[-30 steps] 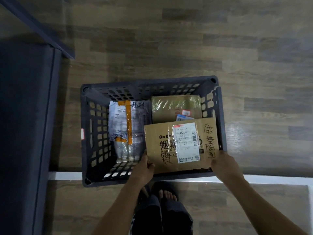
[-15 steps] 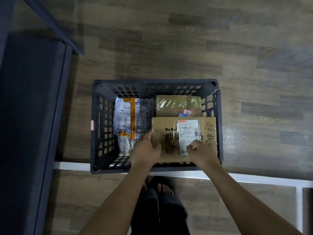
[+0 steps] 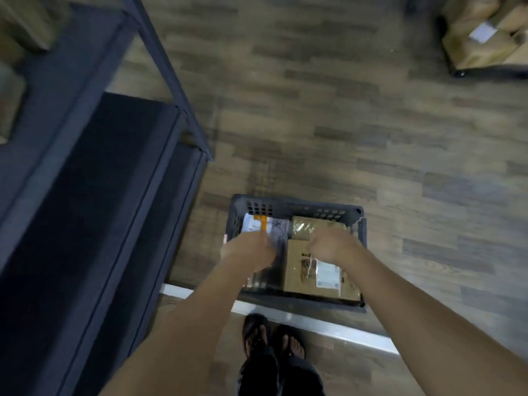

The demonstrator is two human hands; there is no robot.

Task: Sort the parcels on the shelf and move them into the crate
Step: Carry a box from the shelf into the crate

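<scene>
- The crate [image 3: 297, 205] sits on the floor just ahead of our feet. It holds three parcels: a grey bag [image 3: 254, 224] with orange tape on the left, a taped brown parcel [image 3: 307, 225] far right, and a labelled cardboard box [image 3: 303, 277] near right.
- Our left hand [image 3: 248, 250] hangs over the grey bag and our right hand [image 3: 333, 244] over the box's far edge. The fingers of both look curled, but the frame is smeared and we cannot tell whether either grips anything.
- We judge the box stiff and fairly light, best taken by two opposite edges. The bag looks soft and slick, so we would scoop under it rather than pinch the film.
- More brown parcels [image 3: 25, 24] lie on the shelf [image 3: 85, 195] to our left.
- The crate's bottom is nearly covered, so the next parcel likely stacks on top. The shelf's corner stands near the crate's left wall, and open floor lies to the right.
</scene>
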